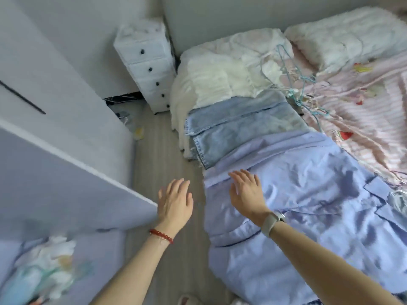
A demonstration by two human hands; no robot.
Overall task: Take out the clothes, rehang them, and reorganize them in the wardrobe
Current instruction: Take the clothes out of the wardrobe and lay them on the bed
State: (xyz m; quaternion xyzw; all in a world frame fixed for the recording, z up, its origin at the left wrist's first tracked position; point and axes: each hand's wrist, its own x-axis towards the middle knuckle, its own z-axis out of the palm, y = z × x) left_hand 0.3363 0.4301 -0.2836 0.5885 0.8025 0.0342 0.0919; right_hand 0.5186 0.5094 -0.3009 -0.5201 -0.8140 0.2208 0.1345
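Both forearms fill the near frame, neither hand carrying anything. Left hand (175,200), red bead bracelet (161,235) at the wrist, is flat with fingers spread and hangs over bare floor (167,137), just beside the corner of the open wardrobe door (72,172); can't tell if it touches the door edge. Right hand (247,192), pale watch (272,221) at the wrist, is also flat and open, palm down on or just over the lilac shirt (308,205), near its edge closest to the left hand.

Clothes are out of the wardrobe and laid along the bed: lilac shirt under the right hand, folded jeans (237,126) just beyond its fingertips, white garments (224,78) further out. Loose wire hangers (306,89) lie beyond and to the right of the right hand, well apart from it.

My read: take-out step looks done, rehang step pending. Next move likely needs a hanger fetched from that pile, then the shirt's collar found and threaded; thin fabric will slide and crease easily.
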